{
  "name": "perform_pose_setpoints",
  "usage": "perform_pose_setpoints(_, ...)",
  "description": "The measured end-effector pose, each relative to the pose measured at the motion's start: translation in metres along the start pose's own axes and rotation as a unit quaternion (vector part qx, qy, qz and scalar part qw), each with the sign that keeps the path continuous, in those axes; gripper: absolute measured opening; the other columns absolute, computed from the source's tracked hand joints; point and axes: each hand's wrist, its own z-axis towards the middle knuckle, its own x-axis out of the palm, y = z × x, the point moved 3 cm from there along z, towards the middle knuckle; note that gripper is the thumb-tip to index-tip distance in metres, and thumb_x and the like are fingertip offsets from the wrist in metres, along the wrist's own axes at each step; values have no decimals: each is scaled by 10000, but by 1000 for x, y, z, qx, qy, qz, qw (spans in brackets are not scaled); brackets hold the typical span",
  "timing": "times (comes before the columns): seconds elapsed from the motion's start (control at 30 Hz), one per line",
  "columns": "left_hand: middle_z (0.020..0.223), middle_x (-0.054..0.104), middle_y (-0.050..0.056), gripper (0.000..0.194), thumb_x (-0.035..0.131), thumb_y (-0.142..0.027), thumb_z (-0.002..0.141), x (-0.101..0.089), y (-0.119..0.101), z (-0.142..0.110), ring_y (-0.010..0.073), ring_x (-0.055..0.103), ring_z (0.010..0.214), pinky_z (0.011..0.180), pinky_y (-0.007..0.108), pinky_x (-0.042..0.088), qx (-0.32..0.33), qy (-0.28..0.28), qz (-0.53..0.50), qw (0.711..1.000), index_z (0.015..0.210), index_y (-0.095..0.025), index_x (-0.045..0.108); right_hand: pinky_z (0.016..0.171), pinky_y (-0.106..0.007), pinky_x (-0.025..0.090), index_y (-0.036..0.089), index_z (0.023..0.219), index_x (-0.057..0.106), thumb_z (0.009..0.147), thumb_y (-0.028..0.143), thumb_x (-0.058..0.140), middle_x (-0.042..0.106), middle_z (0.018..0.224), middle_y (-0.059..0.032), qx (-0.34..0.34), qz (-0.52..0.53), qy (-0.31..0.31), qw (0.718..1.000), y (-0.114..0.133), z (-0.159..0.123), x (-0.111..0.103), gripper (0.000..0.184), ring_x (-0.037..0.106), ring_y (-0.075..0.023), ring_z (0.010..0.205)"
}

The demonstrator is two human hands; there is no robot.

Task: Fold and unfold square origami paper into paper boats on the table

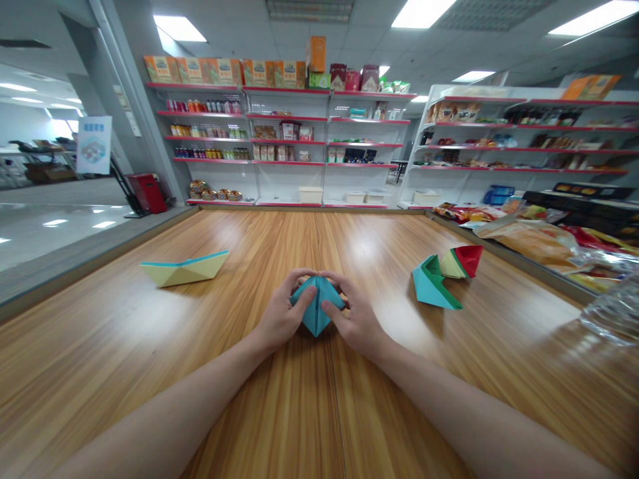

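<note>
1 wood-grain table (pixel 234 406), 2 hands (pixel 286 311), blue folded paper (pixel 316 306), shop shelves (pixel 287 140)

Two bare forearms, the left (pixel 184 406) and the right (pixel 464 406), are smooth and slender, broad at the picture's lower edge and tapering evenly to narrow wrists (pixel 263 338). The left hand (pixel 282 316) and right hand (pixel 360 319) are bare too — slim fingers (pixel 298 273), rounded thumb tips (pixel 310 293) — with the nails too small to make out.
</note>
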Motion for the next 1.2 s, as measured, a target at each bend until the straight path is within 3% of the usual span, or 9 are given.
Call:
perform_pose_setpoints(0.4, 881, 599, 23, 281, 520, -348, 865, 0, -1, 0, 149, 584, 796, 696, 256, 449, 1, 0, 13, 1000, 1105, -213, 464, 740, -346, 498, 284, 1264, 458, 845, 255, 545, 604, 1043, -69, -8, -6, -9, 1000, 0, -1, 0, 429, 576, -211, 921)
perform_pose_setpoints(0.93, 826, 592, 12, 257, 518, -350, 864, -2, -2, -1, 139, 574, 749, 671, 250, 453, 2, -28, 16, 999, 1073, -209, 475, 758, -343, 495, 269, 1256, 425, 845, 238, 544, 544, 1146, -82, 3, -13, -2, 1000, -2, -1, 0, 429, 533, -214, 1001)
perform_pose_setpoints(1.2, 835, 608, -1, 255, 540, -333, 848, -4, -3, -2, 122, 574, 724, 658, 233, 457, 5, -46, 40, 998, 1070, -212, 505, 704, -312, 486, 254, 1222, 406, 842, 246, 547, 532, 1066, -71, 7, -17, -8, 1000, -2, -2, 0, 405, 536, -184, 900)
